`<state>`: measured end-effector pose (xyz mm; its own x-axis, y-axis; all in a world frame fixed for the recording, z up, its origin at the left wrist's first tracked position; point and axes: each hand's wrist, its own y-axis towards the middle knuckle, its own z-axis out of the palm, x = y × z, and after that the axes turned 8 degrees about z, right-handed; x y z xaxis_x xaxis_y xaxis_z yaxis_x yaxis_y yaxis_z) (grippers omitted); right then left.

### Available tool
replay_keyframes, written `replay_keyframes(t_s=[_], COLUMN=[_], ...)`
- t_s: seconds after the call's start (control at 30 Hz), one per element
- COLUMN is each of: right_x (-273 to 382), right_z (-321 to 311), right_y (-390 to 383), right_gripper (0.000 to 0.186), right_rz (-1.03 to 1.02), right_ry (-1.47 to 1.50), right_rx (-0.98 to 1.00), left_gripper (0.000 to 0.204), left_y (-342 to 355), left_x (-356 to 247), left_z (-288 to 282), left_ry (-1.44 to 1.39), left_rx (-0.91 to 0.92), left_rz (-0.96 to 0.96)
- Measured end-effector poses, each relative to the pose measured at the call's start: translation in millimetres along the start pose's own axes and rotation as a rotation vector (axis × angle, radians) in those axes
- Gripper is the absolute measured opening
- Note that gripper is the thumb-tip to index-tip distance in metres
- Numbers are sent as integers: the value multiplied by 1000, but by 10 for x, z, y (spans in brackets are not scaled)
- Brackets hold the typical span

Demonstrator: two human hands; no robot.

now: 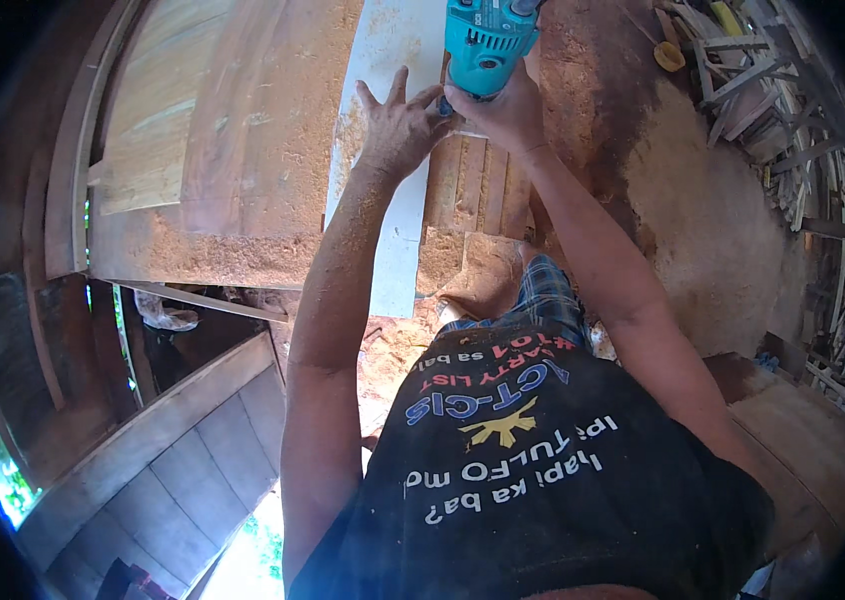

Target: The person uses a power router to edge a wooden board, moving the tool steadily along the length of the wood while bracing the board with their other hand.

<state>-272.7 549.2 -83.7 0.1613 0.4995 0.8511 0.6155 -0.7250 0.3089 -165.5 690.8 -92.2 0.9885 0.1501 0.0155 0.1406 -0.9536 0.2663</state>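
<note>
A teal power tool point(488, 40) stands at the top centre, on or beside a long white board point(393, 260) dusted with sawdust. My right hand point(505, 115) grips the tool's lower body, thumb toward its base. My left hand point(398, 130) lies spread on the board just left of the tool, fingertips near or touching its base; whether it also holds a small part there is hidden. Narrow wooden strips point(473, 190) show beneath and right of the board.
A sawdust-covered wooden worktop point(218, 245) spreads left. Scrap timber point(763, 110) is piled at right, near a small yellow round object point(670, 56). A panelled wooden piece point(193, 470) is at lower left. My torso and legs fill the lower centre.
</note>
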Motion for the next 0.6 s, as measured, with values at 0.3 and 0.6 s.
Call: replay_keyframes(t_s=[0.3,0.6], right_x=[-37,-62], right_z=[2,13], right_y=[83,197], right_gripper=[67,76], right_rz=[11,7], right_ry=[-44,-46], right_rx=[20,-6], left_gripper=[39,42], left_y=[110,193], left_x=[26,98], left_z=[-8,60], left_ry=[43,-14], left_rx=[35,11], left_rz=[-30,-24])
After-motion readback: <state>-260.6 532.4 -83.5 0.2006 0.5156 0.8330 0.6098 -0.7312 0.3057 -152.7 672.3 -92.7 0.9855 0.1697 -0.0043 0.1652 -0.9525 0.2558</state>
